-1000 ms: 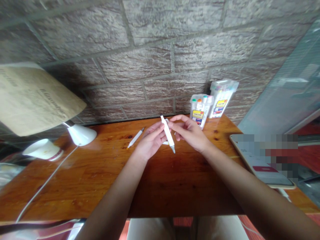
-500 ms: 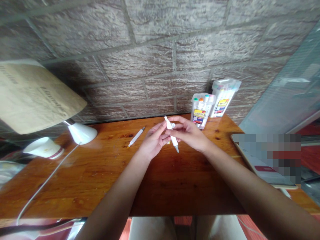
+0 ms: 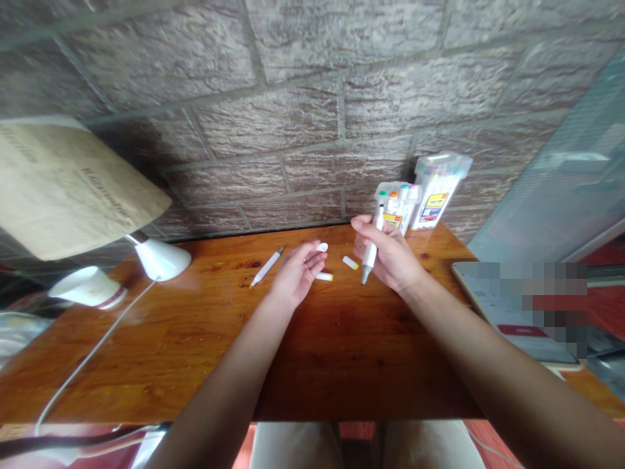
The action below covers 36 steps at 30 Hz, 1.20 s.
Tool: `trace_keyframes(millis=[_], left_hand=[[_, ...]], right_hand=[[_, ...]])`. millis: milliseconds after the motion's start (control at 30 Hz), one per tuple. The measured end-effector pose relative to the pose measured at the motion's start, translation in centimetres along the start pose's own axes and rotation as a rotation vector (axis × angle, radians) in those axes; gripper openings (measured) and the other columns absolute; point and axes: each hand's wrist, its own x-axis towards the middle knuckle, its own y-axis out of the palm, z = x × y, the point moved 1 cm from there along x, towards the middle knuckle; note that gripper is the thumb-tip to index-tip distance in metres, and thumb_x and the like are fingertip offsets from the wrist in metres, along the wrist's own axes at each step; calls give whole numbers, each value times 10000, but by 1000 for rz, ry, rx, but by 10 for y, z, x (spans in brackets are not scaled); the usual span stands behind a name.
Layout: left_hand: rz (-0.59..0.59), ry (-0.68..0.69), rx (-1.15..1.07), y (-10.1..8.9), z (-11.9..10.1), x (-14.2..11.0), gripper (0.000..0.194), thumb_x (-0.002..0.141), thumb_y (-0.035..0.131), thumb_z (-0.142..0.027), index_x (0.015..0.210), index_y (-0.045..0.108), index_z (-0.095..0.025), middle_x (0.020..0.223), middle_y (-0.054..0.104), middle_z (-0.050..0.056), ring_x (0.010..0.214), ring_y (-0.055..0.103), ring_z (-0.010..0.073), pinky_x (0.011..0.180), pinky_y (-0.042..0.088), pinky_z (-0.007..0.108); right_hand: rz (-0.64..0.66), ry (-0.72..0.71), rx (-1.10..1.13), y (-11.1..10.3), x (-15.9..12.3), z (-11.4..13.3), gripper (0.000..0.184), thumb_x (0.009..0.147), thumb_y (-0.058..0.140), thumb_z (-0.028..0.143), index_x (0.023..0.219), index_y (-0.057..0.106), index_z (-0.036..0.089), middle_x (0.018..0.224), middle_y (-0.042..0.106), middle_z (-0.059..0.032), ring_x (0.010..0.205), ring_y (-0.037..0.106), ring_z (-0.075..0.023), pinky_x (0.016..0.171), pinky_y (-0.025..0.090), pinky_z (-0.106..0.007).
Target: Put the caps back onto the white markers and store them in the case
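A white double-ended marker (image 3: 372, 251) with dark tips at both ends is gripped in my right hand (image 3: 392, 257), slanting above the table. My left hand (image 3: 295, 272) pinches a white marker cap (image 3: 322, 247), its round open end showing. Close by the left fingers a white cap with a yellow end (image 3: 325, 277) lies on the wood. Another yellow-ended cap (image 3: 350, 262) rests between the two hands. Left of my left hand lies an uncapped marker (image 3: 266, 268), orange at one end and dark at the other.
Two clear cases of markers, a nearer one (image 3: 390, 189) and a taller one (image 3: 438, 192), stand by the brick wall. A tablet (image 3: 512, 319) lies at the right. On the left are a lamp (image 3: 161, 260), its cord (image 3: 97, 355) and a paper cup (image 3: 85, 286).
My hands have drawn apart. The right has moved right with the marker, while the left keeps a cap that has come off it. Two caps on the table are now uncovered.
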Motion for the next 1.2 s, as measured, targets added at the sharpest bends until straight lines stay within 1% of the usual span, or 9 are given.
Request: trace_keyframes(millis=[133,200,367,467,600,700,800,900,1200], left_hand=[[55,40,-48,-1,4,4,77,747,737,-79,726,675,-118,756,723,32,740,689,96,779,548,202],[76,58,-68,-1,4,5,102,744,760,-72,721,670,-115,760,717,28,759,691,94,825,552,208],[63,53,-77,-2,3,6,67,803,734,-86,766,692,-122,780,714,21,716,672,64,771,546,167],[67,49,-72,-2,3,6,52,812,736,-103,778,702,-122,788,717,23,703,667,57,741,542,154],[88,52,-63,-2,3,6,67,830,727,-133,773,692,-125,784,719,27,707,674,62,726,541,155],[74,47,-63,-2,3,6,76,819,742,-147,777,681,-131,773,715,22,694,673,64,702,535,158],[45,32,-63,-1,3,6,106,795,770,-163,776,670,-135,744,701,11,658,659,58,667,524,154],[38,27,-63,-1,3,6,149,773,795,-195,771,661,-132,721,688,4,624,641,48,637,512,147],[104,35,-8,-3,4,5,263,651,884,-239,750,665,-132,702,677,-10,621,623,44,601,485,134]], right_hand=[[-80,-26,-16,-5,6,1,406,702,780,566,792,683,183,664,682,10,417,433,-36,387,316,-192],[-90,-39,-11,-7,8,1,404,685,794,563,817,684,197,756,722,-6,484,517,-53,424,369,-191],[-143,-95,42,-6,7,1,374,534,919,290,827,695,226,599,589,83,493,465,-53,442,361,-189],[-159,-94,-21,-5,6,0,285,621,873,358,798,718,198,563,550,70,459,412,-51,405,306,-204],[-108,-135,-151,-4,4,-3,290,708,805,453,784,735,182,762,707,-15,553,545,-85,469,410,-225],[-59,-230,-327,-3,1,-4,259,675,839,381,835,754,196,762,717,-5,616,595,-111,561,484,-243],[-38,-311,-543,-2,-2,-5,218,714,806,342,871,763,198,777,735,-10,635,621,-128,612,516,-266],[-9,-394,-610,-1,-4,-6,158,755,767,326,836,755,191,852,762,-37,745,683,-165,705,558,-295],[89,-549,-824,-3,-6,-15,140,843,700,305,908,753,192,952,766,-67,865,711,-192,805,562,-321]])
